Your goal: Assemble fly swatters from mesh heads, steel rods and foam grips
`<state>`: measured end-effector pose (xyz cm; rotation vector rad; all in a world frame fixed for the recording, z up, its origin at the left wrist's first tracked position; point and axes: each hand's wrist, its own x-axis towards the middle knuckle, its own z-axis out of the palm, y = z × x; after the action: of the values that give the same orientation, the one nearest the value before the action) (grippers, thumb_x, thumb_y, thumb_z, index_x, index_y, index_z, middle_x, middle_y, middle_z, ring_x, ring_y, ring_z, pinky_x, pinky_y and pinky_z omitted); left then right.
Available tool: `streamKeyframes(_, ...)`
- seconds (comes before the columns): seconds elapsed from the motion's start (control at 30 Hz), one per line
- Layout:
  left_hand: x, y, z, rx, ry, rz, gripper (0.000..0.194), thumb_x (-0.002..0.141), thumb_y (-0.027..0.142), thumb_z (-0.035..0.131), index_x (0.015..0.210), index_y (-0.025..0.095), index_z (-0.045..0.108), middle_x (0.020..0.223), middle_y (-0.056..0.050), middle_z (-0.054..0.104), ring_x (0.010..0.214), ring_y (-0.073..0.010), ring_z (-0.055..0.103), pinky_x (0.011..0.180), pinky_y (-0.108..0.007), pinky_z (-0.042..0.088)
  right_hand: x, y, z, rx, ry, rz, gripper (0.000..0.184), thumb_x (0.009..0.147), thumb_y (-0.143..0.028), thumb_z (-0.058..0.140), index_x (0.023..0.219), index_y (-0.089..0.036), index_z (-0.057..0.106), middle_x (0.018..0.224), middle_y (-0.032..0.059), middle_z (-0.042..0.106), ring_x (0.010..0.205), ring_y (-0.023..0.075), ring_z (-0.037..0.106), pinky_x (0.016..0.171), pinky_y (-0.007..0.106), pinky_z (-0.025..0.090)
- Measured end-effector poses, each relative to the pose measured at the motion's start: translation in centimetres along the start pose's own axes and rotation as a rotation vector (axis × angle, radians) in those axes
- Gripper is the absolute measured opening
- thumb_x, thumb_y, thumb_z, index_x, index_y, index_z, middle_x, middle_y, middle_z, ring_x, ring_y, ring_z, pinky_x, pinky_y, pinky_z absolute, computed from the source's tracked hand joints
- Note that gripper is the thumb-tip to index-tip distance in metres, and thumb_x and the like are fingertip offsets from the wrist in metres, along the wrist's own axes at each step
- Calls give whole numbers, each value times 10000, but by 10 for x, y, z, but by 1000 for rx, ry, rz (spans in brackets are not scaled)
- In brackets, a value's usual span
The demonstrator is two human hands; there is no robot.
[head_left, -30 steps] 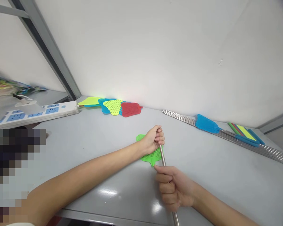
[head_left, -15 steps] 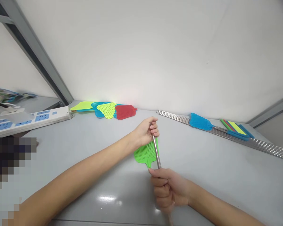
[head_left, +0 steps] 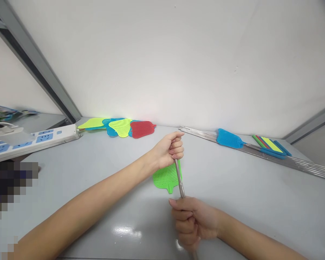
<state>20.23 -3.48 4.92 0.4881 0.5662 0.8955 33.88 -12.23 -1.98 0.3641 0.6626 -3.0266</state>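
My left hand (head_left: 169,150) is closed around the far end of a thin metal rod (head_left: 178,180), a little above the grey table (head_left: 103,180). The near end of the same rod is wrapped by my right hand (head_left: 191,222), fist closed, close to the table's front edge. A green mesh fly-swatter head (head_left: 165,177) lies flat on the table just under and left of the rod, partly hidden by my left hand. The rod's lower tip is hidden below my right fist.
Several loose swatter heads, yellow-green, blue and red (head_left: 142,129), lie at the back by the wall. A bundle of metal rods (head_left: 300,164) with a blue head (head_left: 229,139) and coloured handles (head_left: 271,146) runs along the right. A white power strip (head_left: 29,141) sits at left.
Both hands and the rod drifted slightly left and the left hand rose a little along the rod; the green head now shows more below it. The grip of both hands is unchanged.
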Motion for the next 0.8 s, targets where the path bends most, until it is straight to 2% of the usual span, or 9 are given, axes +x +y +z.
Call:
streamKeyframes(0.2,2,-6,-1,21,86,43,414,724,205,519,502,199,169,419,98,72,305,-37,101,269,-168,117,0,2,4,-6,51,-14,454,835,-410,298,457,-165,240,361,-68,202,306,52,164,314,164,169)
streamKeyframes(0.33,1,-9,1,29,115,130,393,721,256,537,520,195,205,435,102,82,313,-32,95,270,-156,106,1,5,5,-3,129,-102,454,824,-415,337,459,-165,238,336,-79,190,276,41,141,283,147,149)
streamKeyframes(0.5,-2,-12,6,50,171,203,351,704,248,557,543,193,250,442,108,79,321,-28,86,279,-147,91,2,9,4,9,194,-147,462,808,-426,377,454,-168,231,312,-84,196,261,34,133,259,140,138)
streamKeyframes(0.8,-4,-17,9,34,236,218,342,743,252,474,527,195,214,430,102,81,330,-34,71,293,-155,74,2,13,1,0,203,-174,464,800,-436,386,443,-173,251,305,-84,199,245,32,125,233,146,97)
